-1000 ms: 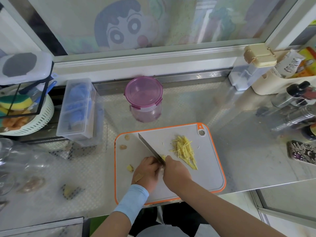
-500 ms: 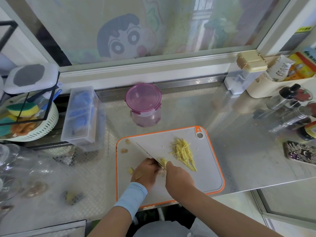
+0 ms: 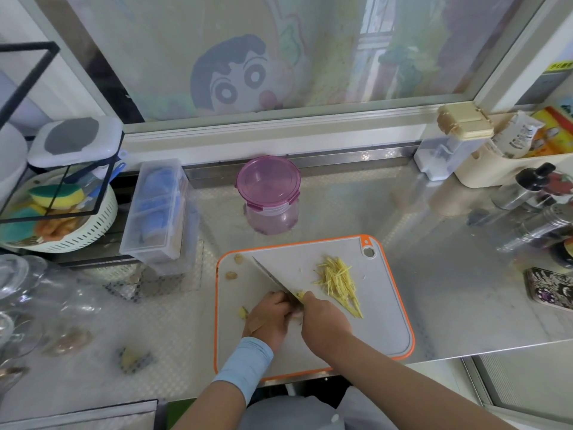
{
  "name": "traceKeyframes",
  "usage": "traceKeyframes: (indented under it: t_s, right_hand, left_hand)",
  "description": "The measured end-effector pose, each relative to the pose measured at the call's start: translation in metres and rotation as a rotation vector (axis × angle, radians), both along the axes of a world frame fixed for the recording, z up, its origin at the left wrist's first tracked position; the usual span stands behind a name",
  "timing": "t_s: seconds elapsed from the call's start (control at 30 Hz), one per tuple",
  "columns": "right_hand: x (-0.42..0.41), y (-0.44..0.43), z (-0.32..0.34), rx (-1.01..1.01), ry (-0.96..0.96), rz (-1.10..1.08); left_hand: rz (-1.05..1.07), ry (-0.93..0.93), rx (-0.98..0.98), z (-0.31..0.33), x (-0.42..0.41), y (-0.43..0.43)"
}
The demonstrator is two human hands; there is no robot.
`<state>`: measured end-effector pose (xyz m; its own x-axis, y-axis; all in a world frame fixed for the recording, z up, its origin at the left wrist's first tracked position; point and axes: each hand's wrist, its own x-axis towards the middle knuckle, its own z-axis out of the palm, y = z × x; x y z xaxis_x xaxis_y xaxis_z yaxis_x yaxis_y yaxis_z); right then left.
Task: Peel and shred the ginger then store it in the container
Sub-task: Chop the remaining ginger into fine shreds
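Behind board [image 3: 383, 324], lidded pink container [image 3: 268, 196].

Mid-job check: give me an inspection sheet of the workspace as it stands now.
Surface: metal counter, grey cutting board with orange rim at its front edge.
Job's things: ginger shreds piled on the board's right; ginger piece under the knife; pink-lidded container behind the board, lid on.
Clutter: peel scraps on the board's left; clear box, colander with sponges at left; bottles, phone at right.
Grips: left hand curled on the ginger piece; right hand grips the knife.
Cables: nothing seen.
Surroundings: window with a cartoon sticker behind the counter.
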<state>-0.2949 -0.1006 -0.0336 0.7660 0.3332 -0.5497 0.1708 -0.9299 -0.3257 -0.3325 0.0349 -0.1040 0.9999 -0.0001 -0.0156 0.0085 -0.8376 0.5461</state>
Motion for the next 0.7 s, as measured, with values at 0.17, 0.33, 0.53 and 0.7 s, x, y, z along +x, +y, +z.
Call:
traceKeyframes:
  t_s: [0.17,0.33,0.53,0.7]
  right_hand:
    - [-0.008,-0.008,0.003,-0.002,-0.013,0.001]
    - [-0.015,-0.012,0.002,-0.034,-0.002,0.011]
    - [-0.006,0.001,0.0,-0.026,-0.013,0.036]
    - [-0.006,-0.004,0.003,-0.004,-0.019,0.026]
  left_hand:
    - [0.004,-0.01,0.028,-0.003,0.0,0.001]
    - [0.046,-0.014,-0.011,-0.006,-0.001,-0.002]
    - [0.055,-0.081,-0.03,-0.004,-0.004,-0.003]
    - [0.072,-0.106,-0.023,-0.009,-0.005,-0.003]
